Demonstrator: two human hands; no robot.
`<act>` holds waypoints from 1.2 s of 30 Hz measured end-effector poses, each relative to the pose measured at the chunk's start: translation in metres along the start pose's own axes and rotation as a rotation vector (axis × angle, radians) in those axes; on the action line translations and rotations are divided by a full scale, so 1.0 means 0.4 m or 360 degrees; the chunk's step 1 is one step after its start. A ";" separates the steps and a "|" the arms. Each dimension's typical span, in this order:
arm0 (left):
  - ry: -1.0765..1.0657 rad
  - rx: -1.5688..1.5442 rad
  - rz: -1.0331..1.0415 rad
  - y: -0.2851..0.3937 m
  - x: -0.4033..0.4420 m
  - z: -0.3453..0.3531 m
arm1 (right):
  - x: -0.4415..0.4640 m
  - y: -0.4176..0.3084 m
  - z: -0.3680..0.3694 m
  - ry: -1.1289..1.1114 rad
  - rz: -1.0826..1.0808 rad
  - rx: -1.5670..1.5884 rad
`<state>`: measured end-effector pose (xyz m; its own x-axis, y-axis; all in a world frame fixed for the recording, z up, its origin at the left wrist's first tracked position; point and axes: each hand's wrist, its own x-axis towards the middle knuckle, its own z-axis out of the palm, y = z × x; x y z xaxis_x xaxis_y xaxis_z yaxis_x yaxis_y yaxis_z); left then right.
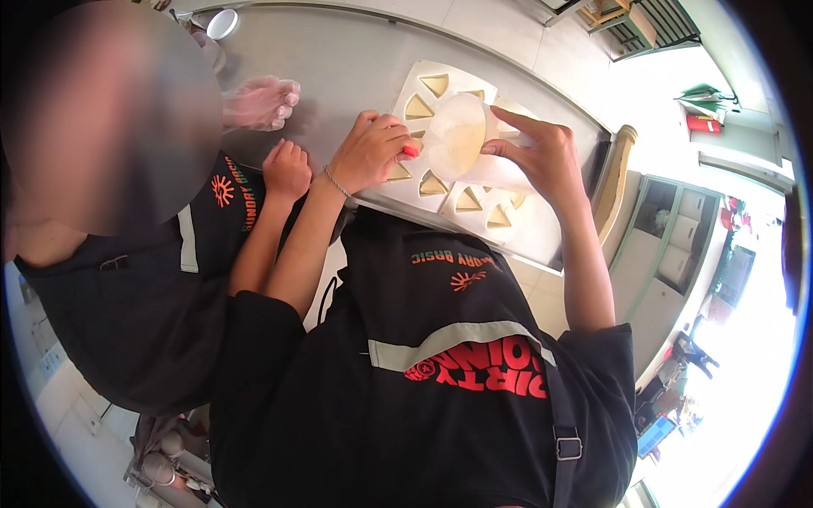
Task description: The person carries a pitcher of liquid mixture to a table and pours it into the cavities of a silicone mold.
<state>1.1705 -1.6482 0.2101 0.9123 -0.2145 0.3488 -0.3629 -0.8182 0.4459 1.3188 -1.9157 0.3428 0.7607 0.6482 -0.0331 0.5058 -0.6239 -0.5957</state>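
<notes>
My left hand [369, 152] is closed on a small red object [412, 151], its shape mostly hidden by the fingers. My right hand [539, 152] grips the rim of a translucent round container [461, 135], thumb and fingers on its right side. Pale yellow material shows inside the container, which is held tilted above a white tray [415, 80] with triangular cavities. Several cavities hold something pale yellow, such as one at the upper left [418, 107]. More filled triangles [468, 201] lie nearer to my apron.
A co-worker stands at the left, one hand [262, 103] in a clear glove over the metal table [339, 51], the other hand [287, 169] beside my left forearm. A white bowl [223, 24] sits at the far left. A cabinet [660, 245] stands at the right.
</notes>
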 end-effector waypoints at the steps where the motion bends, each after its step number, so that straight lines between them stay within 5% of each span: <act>1: -0.0012 0.0038 0.0008 0.000 -0.001 0.001 | 0.003 -0.002 0.000 -0.0028 0.0024 -0.0006; 36: 0.0291 0.0137 -0.0109 0.028 -0.112 0.052 | 0.004 -0.029 0.009 -0.0004 -0.0099 -0.0287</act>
<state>1.1295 -1.6587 0.1823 0.8816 -0.0629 0.4677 -0.2766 -0.8719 0.4041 1.3129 -1.9059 0.3467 0.7247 0.6890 -0.0024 0.6168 -0.6503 -0.4434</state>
